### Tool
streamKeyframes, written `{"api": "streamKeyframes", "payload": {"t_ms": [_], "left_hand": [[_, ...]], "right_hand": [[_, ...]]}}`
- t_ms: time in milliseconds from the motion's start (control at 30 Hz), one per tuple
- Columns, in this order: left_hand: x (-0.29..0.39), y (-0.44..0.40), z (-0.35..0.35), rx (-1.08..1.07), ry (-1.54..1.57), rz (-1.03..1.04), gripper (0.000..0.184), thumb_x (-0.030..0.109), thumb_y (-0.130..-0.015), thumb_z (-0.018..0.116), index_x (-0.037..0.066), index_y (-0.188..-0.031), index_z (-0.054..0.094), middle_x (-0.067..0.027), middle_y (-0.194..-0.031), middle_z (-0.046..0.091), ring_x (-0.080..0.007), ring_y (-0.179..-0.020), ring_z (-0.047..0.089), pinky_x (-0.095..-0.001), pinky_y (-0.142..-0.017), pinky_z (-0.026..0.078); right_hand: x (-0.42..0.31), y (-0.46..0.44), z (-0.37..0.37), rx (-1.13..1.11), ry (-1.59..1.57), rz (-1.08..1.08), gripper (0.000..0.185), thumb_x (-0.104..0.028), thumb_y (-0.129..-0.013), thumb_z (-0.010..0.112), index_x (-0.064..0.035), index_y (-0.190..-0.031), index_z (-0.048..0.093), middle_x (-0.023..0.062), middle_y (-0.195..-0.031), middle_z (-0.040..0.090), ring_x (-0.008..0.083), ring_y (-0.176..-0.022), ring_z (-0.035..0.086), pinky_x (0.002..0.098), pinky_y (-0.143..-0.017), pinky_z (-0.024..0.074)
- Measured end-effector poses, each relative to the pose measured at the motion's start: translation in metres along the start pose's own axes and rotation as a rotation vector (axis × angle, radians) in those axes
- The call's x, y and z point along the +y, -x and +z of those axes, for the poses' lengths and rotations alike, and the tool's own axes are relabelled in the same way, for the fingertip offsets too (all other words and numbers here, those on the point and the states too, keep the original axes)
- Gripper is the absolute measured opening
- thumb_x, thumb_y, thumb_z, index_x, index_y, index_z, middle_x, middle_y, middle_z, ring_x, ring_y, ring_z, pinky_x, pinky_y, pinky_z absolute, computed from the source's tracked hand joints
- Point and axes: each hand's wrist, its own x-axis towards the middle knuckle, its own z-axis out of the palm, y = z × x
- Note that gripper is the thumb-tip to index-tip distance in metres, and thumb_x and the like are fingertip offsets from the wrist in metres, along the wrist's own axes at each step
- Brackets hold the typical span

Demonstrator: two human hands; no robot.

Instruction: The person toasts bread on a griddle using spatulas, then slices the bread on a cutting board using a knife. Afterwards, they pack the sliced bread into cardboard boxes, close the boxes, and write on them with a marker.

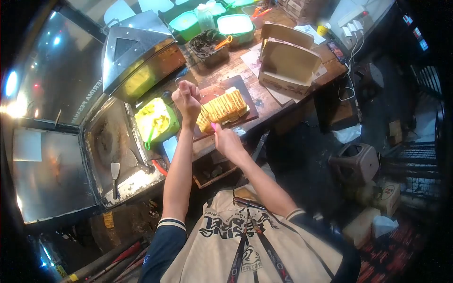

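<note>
A browned loaf of toasted bread point(223, 109), cut across into many narrow strips, lies on a dark wooden board point(250, 98). My left hand point(188, 100) is closed in a fist above the board's left end, with a dark rounded end of something showing at its top; the rest is hidden. At the loaf's near edge, my right hand point(229, 143) is closed around a small pink tool point(214, 126), most of which the fingers cover. A green tub of yellow spread point(155, 121) stands left of my left forearm.
Open cardboard boxes point(289, 66) stand at the table's right. Behind the board is a tub of dark shreds point(210, 49) with an orange-handled utensil. A metal hood point(139, 54) and a griddle point(106, 134) with a scraper point(115, 177) are at left. A stool point(355, 162) stands right.
</note>
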Motion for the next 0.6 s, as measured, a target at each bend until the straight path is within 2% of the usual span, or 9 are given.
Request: {"api": "streamKeyframes", "payload": {"t_ms": [200,267,333,400,533,600], "left_hand": [[0.001,-0.001,0.0,0.019,-0.007,-0.005,0.055,0.048,-0.095,0.046,0.005,-0.061,0.04,0.0008,-0.05,0.034,-0.0087,-0.042,0.034,-0.0241,-0.04,0.028],[0.001,0.0,-0.001,0.022,-0.042,-0.001,0.056,0.048,-0.095,0.046,0.005,-0.06,0.04,0.0004,-0.05,0.035,-0.0091,-0.042,0.036,-0.0242,-0.04,0.029],[0.0,0.0,0.0,0.019,-0.038,-0.001,0.057,0.049,-0.095,0.046,0.005,-0.059,0.04,0.0001,-0.05,0.036,-0.0093,-0.042,0.037,-0.0243,-0.04,0.029],[-0.002,0.003,-0.002,0.021,-0.038,-0.011,0.057,0.048,-0.096,0.044,0.004,-0.059,0.041,-0.0001,-0.049,0.037,-0.0095,-0.043,0.039,-0.0245,-0.04,0.03],[-0.003,0.002,-0.001,0.036,-0.057,0.027,0.058,0.048,-0.096,0.044,0.004,-0.058,0.042,0.0003,-0.05,0.037,-0.0094,-0.043,0.04,-0.0237,-0.04,0.03],[-0.004,0.002,-0.002,0.03,-0.056,0.012,0.057,0.048,-0.096,0.044,0.004,-0.058,0.041,0.0004,-0.05,0.037,-0.0088,-0.044,0.039,-0.0235,-0.04,0.028]], "right_hand": [[-0.017,0.072,-0.059,0.008,0.005,-0.011,0.027,-0.009,-0.086,0.055,-0.0042,-0.113,0.054,0.0219,-0.067,0.058,0.041,-0.06,0.057,0.0488,-0.055,0.0466],[-0.007,0.071,-0.041,0.032,-0.009,0.003,0.027,-0.01,-0.086,0.054,-0.004,-0.113,0.054,0.0216,-0.067,0.058,0.0412,-0.061,0.057,0.0486,-0.055,0.0466],[0.014,0.027,0.003,0.024,-0.085,-0.041,0.026,-0.009,-0.087,0.053,-0.0012,-0.112,0.053,0.0221,-0.068,0.058,0.0417,-0.061,0.057,0.0482,-0.055,0.0471],[0.025,-0.006,0.035,0.032,0.07,-0.011,0.03,-0.01,-0.087,0.053,-0.0012,-0.116,0.053,0.0218,-0.069,0.059,0.0411,-0.061,0.058,0.0481,-0.055,0.0472],[0.007,0.083,-0.034,0.019,-0.004,-0.03,0.04,-0.012,-0.086,0.056,-0.0018,-0.124,0.051,0.0214,-0.072,0.059,0.0397,-0.063,0.06,0.0473,-0.058,0.0484],[0.002,0.094,-0.044,-0.023,0.01,0.025,0.035,-0.011,-0.086,0.055,-0.0015,-0.12,0.053,0.0218,-0.073,0.059,0.0402,-0.066,0.06,0.0465,-0.06,0.0491]]}}
